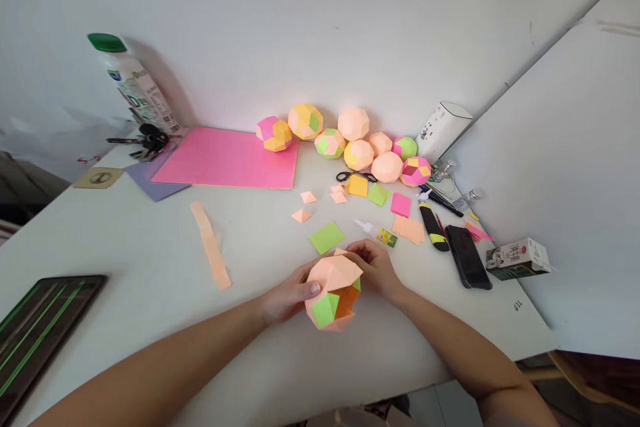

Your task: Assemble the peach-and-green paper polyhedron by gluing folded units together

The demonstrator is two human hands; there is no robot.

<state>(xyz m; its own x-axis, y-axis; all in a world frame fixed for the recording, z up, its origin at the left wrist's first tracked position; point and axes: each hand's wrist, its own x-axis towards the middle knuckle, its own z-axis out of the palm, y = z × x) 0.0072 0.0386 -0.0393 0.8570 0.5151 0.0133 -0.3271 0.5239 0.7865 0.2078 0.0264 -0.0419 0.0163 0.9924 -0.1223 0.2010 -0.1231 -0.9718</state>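
A peach and green folded paper ball (334, 274) with an open gap in its side is held above the table's front part. My left hand (289, 295) grips it from the left, thumb pressed on its face. My right hand (376, 268) is at its far right side with curled fingers, partly hidden by the ball; what they pinch cannot be made out. Just beyond lie a green paper sheet (327, 237), a small glue bottle (377, 232) and peach paper pieces (301, 215).
Several finished paper balls (353, 123) stand along the wall. Scissors (356, 177), coloured paper pads (401, 204), a cutter (433, 227), a phone (469, 257) and a small carton (519, 259) lie right. Left are a pink board (230, 159), a peach strip (211, 245), a tablet (45, 327) and a bottle (135, 83).
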